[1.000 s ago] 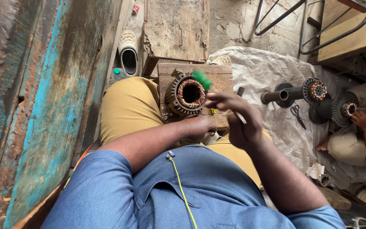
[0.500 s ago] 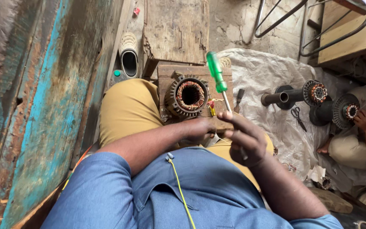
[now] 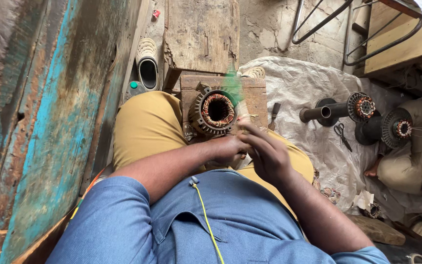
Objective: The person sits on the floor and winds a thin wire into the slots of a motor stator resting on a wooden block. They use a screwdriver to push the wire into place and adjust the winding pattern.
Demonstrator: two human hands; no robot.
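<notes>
I see the motor stator [image 3: 217, 111] with copper windings resting on a wooden block [image 3: 255, 93] at twelve o'clock from my hands. My right hand [image 3: 268, 155] grasps a blurred green-handled screwdriver [image 3: 232, 85]. My left hand [image 3: 229, 148] is curled beside it; whether it grips anything I cannot tell.
</notes>
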